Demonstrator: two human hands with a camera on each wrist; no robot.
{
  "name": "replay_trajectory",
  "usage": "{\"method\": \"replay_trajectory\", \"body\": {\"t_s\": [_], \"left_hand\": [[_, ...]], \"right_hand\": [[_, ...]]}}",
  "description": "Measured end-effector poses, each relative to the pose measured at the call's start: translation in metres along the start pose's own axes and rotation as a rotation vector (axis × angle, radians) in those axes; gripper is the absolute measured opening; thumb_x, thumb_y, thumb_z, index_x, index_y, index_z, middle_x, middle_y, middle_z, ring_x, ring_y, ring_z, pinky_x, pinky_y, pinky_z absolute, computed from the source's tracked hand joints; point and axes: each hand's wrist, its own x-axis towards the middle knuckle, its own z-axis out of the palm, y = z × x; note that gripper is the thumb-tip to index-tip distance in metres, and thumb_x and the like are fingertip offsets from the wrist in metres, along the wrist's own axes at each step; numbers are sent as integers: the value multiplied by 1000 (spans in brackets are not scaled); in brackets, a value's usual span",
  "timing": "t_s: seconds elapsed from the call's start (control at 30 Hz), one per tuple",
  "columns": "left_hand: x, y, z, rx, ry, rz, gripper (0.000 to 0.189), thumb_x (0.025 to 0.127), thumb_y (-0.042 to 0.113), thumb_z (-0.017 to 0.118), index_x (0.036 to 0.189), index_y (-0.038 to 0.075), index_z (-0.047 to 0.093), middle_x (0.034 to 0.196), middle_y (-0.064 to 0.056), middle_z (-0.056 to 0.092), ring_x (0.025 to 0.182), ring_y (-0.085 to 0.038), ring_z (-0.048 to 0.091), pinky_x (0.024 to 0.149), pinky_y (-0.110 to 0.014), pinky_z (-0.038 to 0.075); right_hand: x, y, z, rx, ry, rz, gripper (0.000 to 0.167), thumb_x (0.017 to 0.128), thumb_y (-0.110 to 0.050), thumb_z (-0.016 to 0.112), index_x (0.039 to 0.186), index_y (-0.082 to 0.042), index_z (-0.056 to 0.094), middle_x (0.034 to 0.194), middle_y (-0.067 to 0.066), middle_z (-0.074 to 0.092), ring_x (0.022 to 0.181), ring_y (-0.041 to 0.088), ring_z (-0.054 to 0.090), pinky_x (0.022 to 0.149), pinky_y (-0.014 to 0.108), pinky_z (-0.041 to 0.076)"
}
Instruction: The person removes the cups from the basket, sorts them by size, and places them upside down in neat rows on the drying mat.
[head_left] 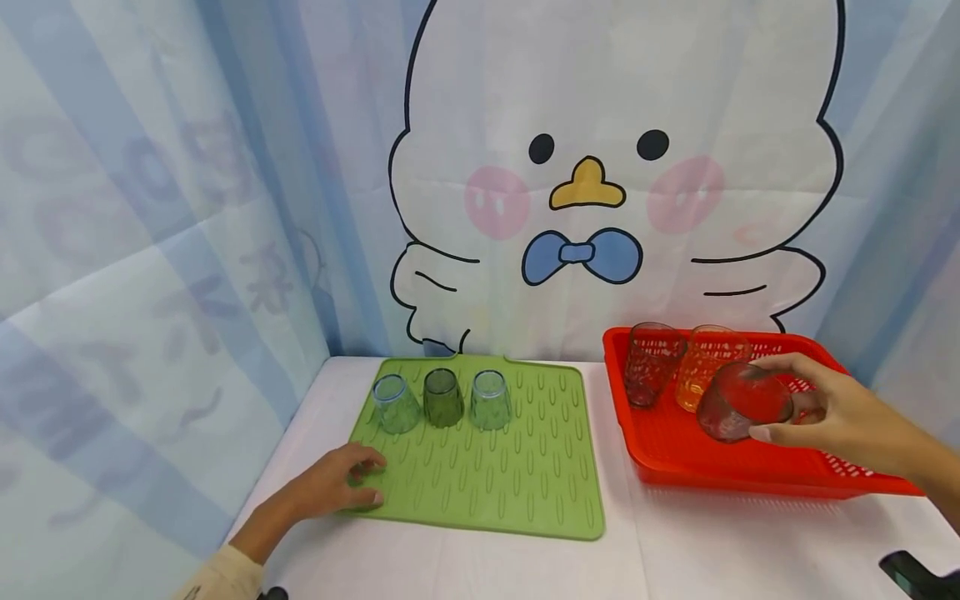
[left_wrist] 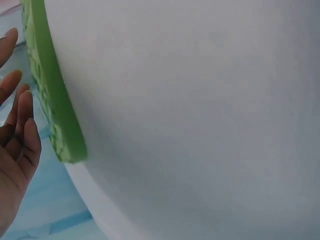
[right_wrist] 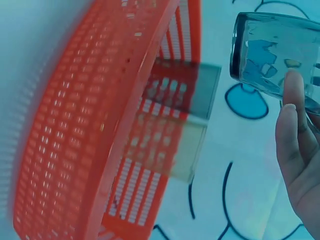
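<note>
My right hand [head_left: 832, 412] grips a clear greyish drinking glass [head_left: 735, 408], tilted on its side above the red basket [head_left: 720, 475]. In the right wrist view the fingers lie along the side of this glass [right_wrist: 270, 57]. Two more glasses lean inside the basket, a dark one [head_left: 648, 367] and an amber-tinted one [head_left: 701, 362]. Beside the left edge of the green draining mat [head_left: 525, 492], my left hand [head_left: 333, 483] hovers with relaxed fingers and nothing in them. A row of glasses stands on the mat's far left: bluish [head_left: 396, 410], dark green [head_left: 442, 404] and pale blue [head_left: 490, 404].
A white cloth [head_left: 450, 567] covers the table under mat and basket. Behind hangs a curtain [head_left: 585, 308] printed with a cartoon bird, and a striped curtain [head_left: 150, 250] closes off the left side. A black object [head_left: 918, 575] lies at the lower right corner.
</note>
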Motion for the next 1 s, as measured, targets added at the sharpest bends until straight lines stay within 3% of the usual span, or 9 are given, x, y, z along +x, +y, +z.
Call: {"method": "replay_trajectory", "body": {"t_s": [0.1, 0.3, 0.33, 0.5, 0.6, 0.8, 1.0], "left_hand": [[3, 12, 3, -32, -9, 32, 50, 88, 33, 77, 125, 3, 62, 111, -7, 63, 95, -19, 60, 81, -32, 53], [10, 50, 15, -59, -24, 68, 52, 90, 34, 76, 130, 5, 59, 115, -9, 62, 98, -24, 60, 83, -36, 53], [11, 58, 17, -58, -26, 80, 53, 90, 34, 76, 131, 6, 58, 116, -8, 62, 99, -25, 61, 84, -37, 53], [17, 93, 32, -68, -45, 118, 61, 88, 47, 75, 135, 13, 56, 120, -4, 61, 103, -22, 61, 88, -38, 54], [20, 112, 41, -64, -48, 138, 66, 87, 56, 72, 137, 18, 54, 123, -2, 60, 107, -18, 61, 90, -37, 54], [22, 144, 57, -73, -7, 214, 70, 86, 56, 72, 141, 20, 49, 129, 4, 57, 114, -13, 59, 96, -34, 53], [22, 168, 68, -83, 44, 301, 73, 88, 55, 71, 145, 20, 43, 137, 1, 54, 119, -9, 56, 100, -30, 51]], "right_hand": [[-3, -11, 10, 50, -18, -55, 65, 86, -8, 78, 140, -15, 42, 112, -14, 54, 60, 20, 59, 46, 30, 48], [-7, -35, 34, 71, -55, -132, 69, 80, -11, 85, 137, -17, 46, 99, 2, 65, 63, 16, 64, 54, 29, 55], [-8, -38, 37, 82, -61, -145, 70, 79, -11, 86, 137, -17, 47, 103, 2, 64, 64, 15, 65, 55, 29, 56], [-12, -52, 57, 111, -95, -207, 70, 77, -11, 87, 136, -19, 49, 104, 1, 64, 67, 13, 64, 55, 28, 55], [-15, -60, 68, 110, -107, -204, 70, 76, -15, 88, 135, -20, 51, 107, 1, 64, 73, 12, 63, 57, 27, 55], [-16, -77, 92, 129, -140, -195, 69, 75, -30, 90, 133, -22, 52, 115, 2, 64, 90, 12, 62, 65, 27, 58], [-17, -91, 115, 109, -134, -249, 69, 73, -38, 90, 130, -26, 53, 105, -3, 61, 77, 9, 57, 60, 23, 52]]}}
